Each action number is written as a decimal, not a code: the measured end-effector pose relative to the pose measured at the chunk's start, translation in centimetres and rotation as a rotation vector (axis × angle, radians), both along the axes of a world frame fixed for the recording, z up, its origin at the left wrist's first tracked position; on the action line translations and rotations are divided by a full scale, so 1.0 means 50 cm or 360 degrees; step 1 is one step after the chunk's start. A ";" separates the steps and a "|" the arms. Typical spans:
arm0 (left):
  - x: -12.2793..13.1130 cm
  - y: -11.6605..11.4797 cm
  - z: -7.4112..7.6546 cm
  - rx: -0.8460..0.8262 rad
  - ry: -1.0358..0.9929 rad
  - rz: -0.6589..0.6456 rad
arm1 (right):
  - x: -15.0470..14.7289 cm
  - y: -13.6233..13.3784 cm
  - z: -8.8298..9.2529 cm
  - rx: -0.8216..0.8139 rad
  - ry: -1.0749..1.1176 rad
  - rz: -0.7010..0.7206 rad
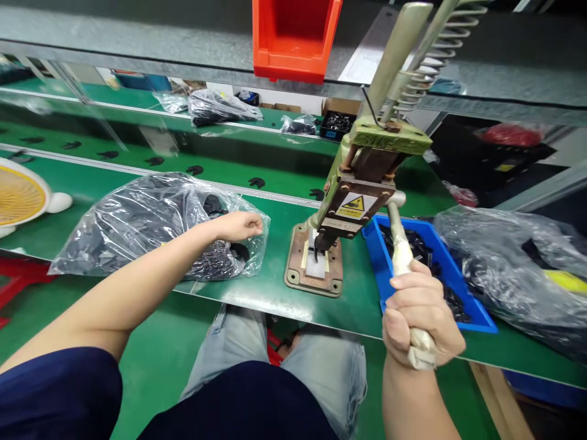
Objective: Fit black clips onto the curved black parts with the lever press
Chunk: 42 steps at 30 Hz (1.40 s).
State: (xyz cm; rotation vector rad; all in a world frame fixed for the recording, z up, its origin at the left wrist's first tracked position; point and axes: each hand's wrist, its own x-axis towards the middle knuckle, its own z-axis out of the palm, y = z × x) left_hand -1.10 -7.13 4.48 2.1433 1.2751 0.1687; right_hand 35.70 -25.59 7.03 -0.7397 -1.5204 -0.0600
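Note:
My right hand (419,315) is wrapped round the pale taped lever (400,244) of a green hand press (355,201). A small dark part (317,247) sits upright under the press head, above the base plate (296,269). My left hand (241,226) is closed over the right end of a clear plastic bag (137,214) full of black parts; whether its curled fingers hold anything is hidden. Right of the press, behind the lever, stands a blue bin (477,311) of black parts.
Behind the bench, a green belt (224,174) carries several spaced black parts. A red bin (296,67) hangs above on the shelf. Another filled plastic bag (518,263) lies far right, and a white-and-yellow fan (22,192) at far left.

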 end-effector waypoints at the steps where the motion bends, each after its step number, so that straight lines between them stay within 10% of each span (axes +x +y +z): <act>1: -0.034 -0.007 -0.004 0.0097 0.0236 -0.0035 | -0.001 0.001 0.000 -0.0002 0.0013 -0.0012; 5: -0.097 -0.037 -0.042 0.0305 0.0649 -0.0239 | -0.004 0.005 -0.004 0.0031 0.0048 -0.0023; 14: -0.033 -0.009 -0.059 0.0090 0.0934 -0.0218 | -0.001 0.003 -0.003 0.0015 0.0033 -0.0015; 22: -0.023 0.010 -0.026 -0.0112 0.0193 0.0043 | -0.003 0.001 -0.003 0.0043 0.0001 -0.0012; 29: 0.132 -0.051 -0.077 -0.0698 -0.0862 0.0226 | -0.009 -0.004 -0.002 0.0045 0.0011 -0.0017; 42: 0.245 -0.051 -0.105 -0.0547 -0.0785 0.0252 | -0.013 -0.007 -0.001 -0.0004 0.0023 -0.0040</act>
